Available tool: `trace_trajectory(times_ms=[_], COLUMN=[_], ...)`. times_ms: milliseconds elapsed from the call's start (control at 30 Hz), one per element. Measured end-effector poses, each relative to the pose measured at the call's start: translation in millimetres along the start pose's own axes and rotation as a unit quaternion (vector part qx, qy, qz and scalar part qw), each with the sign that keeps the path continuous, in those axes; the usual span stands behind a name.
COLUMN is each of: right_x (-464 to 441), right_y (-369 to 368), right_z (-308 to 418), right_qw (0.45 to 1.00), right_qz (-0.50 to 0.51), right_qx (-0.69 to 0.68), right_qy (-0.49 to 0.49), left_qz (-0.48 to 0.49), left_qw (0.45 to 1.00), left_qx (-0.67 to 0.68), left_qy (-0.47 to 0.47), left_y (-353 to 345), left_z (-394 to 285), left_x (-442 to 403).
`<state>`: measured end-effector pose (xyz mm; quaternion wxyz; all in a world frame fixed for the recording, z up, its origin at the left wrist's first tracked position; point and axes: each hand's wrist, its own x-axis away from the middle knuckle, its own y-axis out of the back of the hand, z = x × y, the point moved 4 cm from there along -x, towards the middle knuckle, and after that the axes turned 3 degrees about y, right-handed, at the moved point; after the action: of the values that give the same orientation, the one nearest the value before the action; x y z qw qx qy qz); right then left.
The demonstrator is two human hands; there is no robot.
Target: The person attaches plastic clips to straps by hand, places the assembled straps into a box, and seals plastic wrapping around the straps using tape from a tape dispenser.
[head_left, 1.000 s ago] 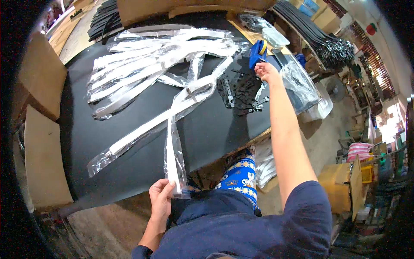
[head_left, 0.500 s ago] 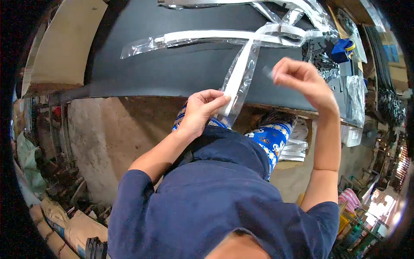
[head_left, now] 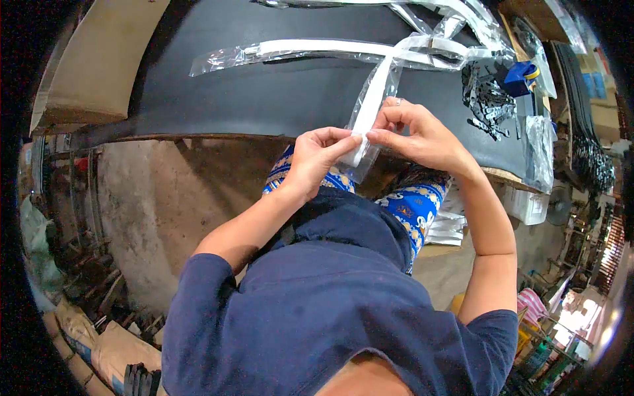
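A white belt-like strip [head_left: 374,94] in a clear plastic sleeve hangs over the table's front edge toward my lap. My left hand [head_left: 318,160] is closed, its thumb and index finger pinching the sleeve near the lower end. My right hand [head_left: 424,137] is closed too, thumb and fingertips pressed on the strip's right edge, almost touching the left thumb. Whether a small clear piece is between the right fingers is hidden. Another sleeved white strip [head_left: 317,46] lies across the table, crossing the first near its top.
The dark table [head_left: 218,99] has more sleeved strips at the back right. A blue tape dispenser [head_left: 520,79] stands right of a pile of small black pieces [head_left: 489,96]. A cardboard box [head_left: 99,66] is at the left, and clear plastic [head_left: 538,148] lies at the right edge.
My right hand has come down and left from above the table, where it held a small blurred clear piece, onto the strip. My left hand keeps its pinch.
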<state>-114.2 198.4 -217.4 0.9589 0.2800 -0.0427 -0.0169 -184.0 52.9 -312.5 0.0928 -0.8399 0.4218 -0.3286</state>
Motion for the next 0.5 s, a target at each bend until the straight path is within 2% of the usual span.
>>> trace_trajectory(times_ms=[233, 333, 400, 500], right_x=[-7, -8, -7, -10], right_y=[-4, -1, 1, 7], right_z=[0, 2, 5, 6], right_qw=[0.999, 0.997, 0.996, 0.986], right_qz=[0.018, -0.004, 0.037, 0.064], right_qx=[0.039, 0.068, -0.029, -0.098], right_qy=[-0.028, 0.02, -0.08, -0.12], left_qz=[0.007, 0.008, 0.004, 0.001], left_qw=[1.0, 1.0, 1.0, 1.0], left_qx=[0.021, 0.019, 0.02, 0.011], left_qy=[0.0, -0.001, 0.003, 0.009], left_y=[-2, -1, -1, -1], left_z=[-2, -1, -1, -4], left_x=[3, 2, 2, 3])
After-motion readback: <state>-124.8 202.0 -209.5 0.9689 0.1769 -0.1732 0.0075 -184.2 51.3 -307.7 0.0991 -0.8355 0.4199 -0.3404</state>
